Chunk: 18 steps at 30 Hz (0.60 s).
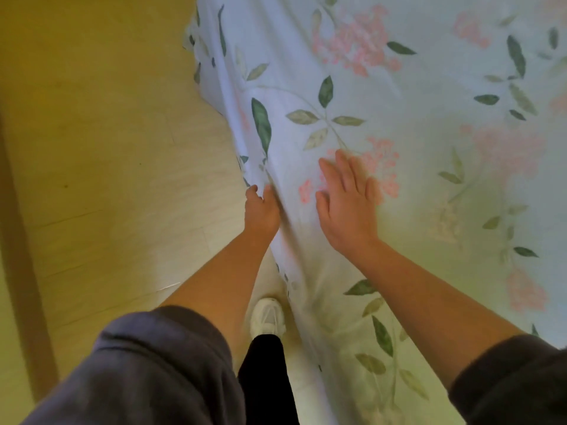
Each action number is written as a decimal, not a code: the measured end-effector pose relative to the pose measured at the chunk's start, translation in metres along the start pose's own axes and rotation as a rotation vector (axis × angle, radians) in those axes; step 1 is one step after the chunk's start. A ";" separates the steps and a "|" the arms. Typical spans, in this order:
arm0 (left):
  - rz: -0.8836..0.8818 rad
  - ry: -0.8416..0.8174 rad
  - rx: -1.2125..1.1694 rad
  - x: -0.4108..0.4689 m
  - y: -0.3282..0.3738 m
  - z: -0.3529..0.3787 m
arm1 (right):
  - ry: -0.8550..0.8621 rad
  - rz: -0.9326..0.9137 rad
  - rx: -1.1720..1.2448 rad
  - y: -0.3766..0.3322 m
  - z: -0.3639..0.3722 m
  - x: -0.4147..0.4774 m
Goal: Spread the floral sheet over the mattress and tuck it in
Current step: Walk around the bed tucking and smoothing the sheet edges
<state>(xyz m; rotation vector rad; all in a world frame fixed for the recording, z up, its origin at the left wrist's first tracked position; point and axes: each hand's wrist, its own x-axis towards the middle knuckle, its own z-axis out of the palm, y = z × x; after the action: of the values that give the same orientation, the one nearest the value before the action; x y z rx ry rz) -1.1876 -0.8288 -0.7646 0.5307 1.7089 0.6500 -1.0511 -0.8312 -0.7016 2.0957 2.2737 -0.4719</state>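
The floral sheet (383,96), pale with pink flower clusters and green leaves, lies over the mattress and fills the right half of the view. Its left side hangs down over the bed's edge toward the floor. My left hand (261,210) is at that hanging edge with its fingers curled into the fabric, gripping it. My right hand (345,204) lies flat on top of the sheet just right of the edge, fingers straight and spread. The mattress itself is hidden under the sheet.
Pale wood-look floor (129,185) runs along the bed's left side. A darker brown strip (21,240) borders the floor at far left. My white shoe (267,317) and dark trouser leg stand close to the bed's edge.
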 end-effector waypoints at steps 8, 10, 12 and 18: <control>0.072 0.286 -0.191 0.031 -0.003 0.029 | 0.010 -0.062 -0.011 0.012 0.010 0.035; 0.059 0.215 -0.249 0.035 -0.002 0.027 | 0.012 -0.065 -0.011 0.010 0.012 0.039; 0.021 0.129 -0.368 0.037 0.003 0.029 | 0.026 -0.066 -0.013 0.009 0.014 0.043; 0.083 0.304 -0.259 0.042 0.012 0.025 | 0.049 -0.088 -0.020 0.003 0.017 0.054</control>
<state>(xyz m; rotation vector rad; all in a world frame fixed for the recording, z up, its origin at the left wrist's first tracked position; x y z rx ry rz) -1.1721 -0.7892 -0.7915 0.3322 1.8539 1.0383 -1.0569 -0.7824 -0.7302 2.0274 2.3949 -0.4020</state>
